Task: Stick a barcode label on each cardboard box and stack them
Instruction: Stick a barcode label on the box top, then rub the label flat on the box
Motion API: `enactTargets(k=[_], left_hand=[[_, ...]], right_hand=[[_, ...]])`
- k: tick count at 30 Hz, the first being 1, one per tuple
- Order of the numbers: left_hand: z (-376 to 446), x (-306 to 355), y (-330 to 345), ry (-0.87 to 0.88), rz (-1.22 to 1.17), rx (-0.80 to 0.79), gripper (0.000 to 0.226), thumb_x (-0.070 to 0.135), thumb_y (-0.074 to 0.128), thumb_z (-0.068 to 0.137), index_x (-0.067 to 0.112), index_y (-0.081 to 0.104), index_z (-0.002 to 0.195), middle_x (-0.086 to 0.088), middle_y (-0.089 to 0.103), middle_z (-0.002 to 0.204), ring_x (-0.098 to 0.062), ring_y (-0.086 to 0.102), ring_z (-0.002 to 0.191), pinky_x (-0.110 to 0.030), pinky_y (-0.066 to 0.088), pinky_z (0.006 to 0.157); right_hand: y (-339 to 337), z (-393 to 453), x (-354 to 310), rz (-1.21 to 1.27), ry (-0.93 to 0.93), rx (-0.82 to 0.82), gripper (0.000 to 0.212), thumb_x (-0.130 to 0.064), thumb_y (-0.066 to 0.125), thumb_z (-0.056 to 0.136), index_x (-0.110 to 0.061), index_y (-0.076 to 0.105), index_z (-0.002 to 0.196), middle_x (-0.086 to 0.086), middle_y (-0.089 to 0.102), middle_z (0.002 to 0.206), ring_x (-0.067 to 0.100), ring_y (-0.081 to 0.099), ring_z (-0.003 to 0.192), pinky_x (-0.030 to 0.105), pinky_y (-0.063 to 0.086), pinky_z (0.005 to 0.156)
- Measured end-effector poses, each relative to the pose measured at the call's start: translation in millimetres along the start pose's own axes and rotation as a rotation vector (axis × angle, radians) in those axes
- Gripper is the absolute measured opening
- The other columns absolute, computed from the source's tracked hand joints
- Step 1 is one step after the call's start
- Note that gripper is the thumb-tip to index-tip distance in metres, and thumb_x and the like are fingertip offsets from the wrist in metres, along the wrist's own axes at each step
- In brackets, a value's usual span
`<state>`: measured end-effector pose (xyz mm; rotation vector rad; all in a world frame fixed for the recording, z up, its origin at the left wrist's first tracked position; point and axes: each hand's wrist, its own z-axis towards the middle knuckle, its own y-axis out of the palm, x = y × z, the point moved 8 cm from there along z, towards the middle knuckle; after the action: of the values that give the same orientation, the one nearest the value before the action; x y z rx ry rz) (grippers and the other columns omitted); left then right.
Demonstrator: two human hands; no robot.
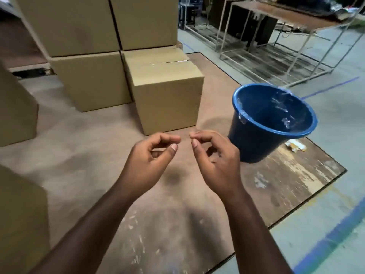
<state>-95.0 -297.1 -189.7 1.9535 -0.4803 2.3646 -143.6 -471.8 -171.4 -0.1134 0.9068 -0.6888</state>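
A closed cardboard box (167, 95) stands on the brown floor board just ahead of me, with a small pale strip near its top seam. Behind and left of it more cardboard boxes (90, 80) are stacked two high. My left hand (150, 155) and my right hand (215, 155) are raised side by side in front of that box, fingertips a short gap apart. On both hands the fingers are curled, with forefinger and thumb drawn towards each other. I see no label or anything else between the fingertips.
A blue bucket (252, 145) with clear plastic scraps inside stands right of my right hand. Paper scraps (295, 147) lie beside it. More cardboard boxes (15, 107) crowd the left edge. Metal-frame tables (276, 36) stand at the back right on a grey floor with blue lines.
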Motion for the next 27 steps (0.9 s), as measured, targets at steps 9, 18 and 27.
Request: enactTargets(k=[9, 18, 27], left_hand=[[-134, 41, -237, 0.162, 0.374, 0.344, 0.020, 0.022, 0.068, 0.097, 0.024, 0.073, 0.116, 0.012, 0.070, 0.119, -0.013, 0.065, 0.118, -0.035, 0.057, 0.093], [-254, -2, -421, 0.021, 0.680, 0.576, 0.018, 0.026, 0.068, 0.096, 0.024, 0.072, 0.113, 0.012, 0.070, 0.116, -0.010, 0.063, 0.114, -0.041, 0.051, 0.098], [-244, -53, -453, -0.239, 0.843, 0.325, 0.042, 0.031, 0.052, 0.102, 0.023, 0.056, 0.144, 0.010, 0.042, 0.158, -0.006, 0.029, 0.149, -0.032, 0.008, 0.127]], right_hand=[[191, -19, -183, 0.400, -0.165, -0.349, 0.009, -0.010, 0.069, 0.098, -0.013, 0.075, 0.104, -0.003, 0.075, 0.104, 0.016, 0.070, 0.100, 0.025, 0.052, 0.070], [349, -82, -300, 0.470, -0.041, -0.761, 0.011, -0.018, 0.072, 0.098, -0.021, 0.077, 0.107, -0.012, 0.076, 0.108, 0.010, 0.071, 0.103, 0.023, 0.055, 0.083], [407, -122, -308, -0.279, -0.381, -1.042, 0.053, -0.047, 0.044, 0.108, -0.027, 0.043, 0.157, -0.010, 0.033, 0.167, 0.006, 0.020, 0.157, 0.039, 0.018, 0.129]])
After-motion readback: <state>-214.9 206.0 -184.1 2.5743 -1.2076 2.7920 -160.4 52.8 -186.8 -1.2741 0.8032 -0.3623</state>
